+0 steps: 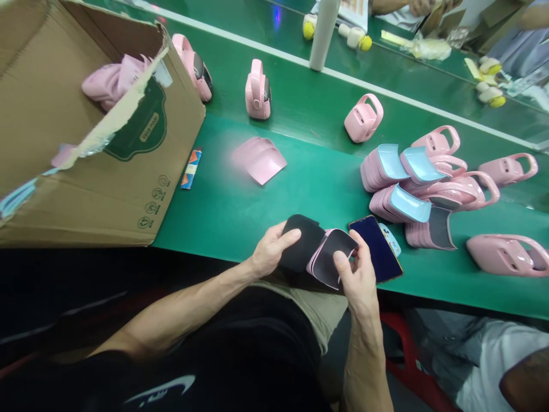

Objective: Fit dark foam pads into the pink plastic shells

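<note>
My left hand is closed on a stack of black curved pads at the near edge of the green table. My right hand grips a small stack of pink curved panels with a dark face on top, thumb pressed on it. The two stacks touch between my hands. A dark phone lies just right of my right hand.
A large open cardboard box with pink parts stands at left. Piles of pink and blue-faced panels and pink handled housings sit at right. A white post stands at the back. Another person's hands work at far top.
</note>
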The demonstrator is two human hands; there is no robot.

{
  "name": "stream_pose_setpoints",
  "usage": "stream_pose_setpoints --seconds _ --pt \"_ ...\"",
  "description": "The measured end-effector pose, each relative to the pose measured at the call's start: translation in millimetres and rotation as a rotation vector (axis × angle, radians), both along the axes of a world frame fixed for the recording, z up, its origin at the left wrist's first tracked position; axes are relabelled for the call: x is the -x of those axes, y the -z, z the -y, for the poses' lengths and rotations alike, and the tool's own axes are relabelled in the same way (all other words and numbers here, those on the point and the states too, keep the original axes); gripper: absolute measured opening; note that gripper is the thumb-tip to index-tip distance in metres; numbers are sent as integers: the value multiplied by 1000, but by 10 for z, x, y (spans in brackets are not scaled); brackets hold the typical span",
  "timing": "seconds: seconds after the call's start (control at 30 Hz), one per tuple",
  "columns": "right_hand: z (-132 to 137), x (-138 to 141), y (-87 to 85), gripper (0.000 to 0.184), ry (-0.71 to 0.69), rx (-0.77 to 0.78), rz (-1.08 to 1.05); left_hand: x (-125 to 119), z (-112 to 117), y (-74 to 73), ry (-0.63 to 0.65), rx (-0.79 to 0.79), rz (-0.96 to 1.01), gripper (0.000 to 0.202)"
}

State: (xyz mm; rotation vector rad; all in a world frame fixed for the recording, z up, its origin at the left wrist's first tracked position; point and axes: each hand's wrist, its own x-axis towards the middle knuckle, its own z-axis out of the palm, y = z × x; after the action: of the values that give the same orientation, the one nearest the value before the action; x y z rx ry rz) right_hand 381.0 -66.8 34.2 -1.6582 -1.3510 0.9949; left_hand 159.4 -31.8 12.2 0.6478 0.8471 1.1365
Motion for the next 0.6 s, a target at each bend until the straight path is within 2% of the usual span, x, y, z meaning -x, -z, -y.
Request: stream_pose_setpoints --seconds 0.17,0.33,0.6 --pt "-3 -20 -7 64 21 12 -28 4 4 2 -9 16 1 49" --pt "-14 15 -9 62 26 36 -95 5 1 10 -5 7 -4 49" --pt "-104 -38 -11 40 142 -177 -53 15 12 40 0 1 -7 50"
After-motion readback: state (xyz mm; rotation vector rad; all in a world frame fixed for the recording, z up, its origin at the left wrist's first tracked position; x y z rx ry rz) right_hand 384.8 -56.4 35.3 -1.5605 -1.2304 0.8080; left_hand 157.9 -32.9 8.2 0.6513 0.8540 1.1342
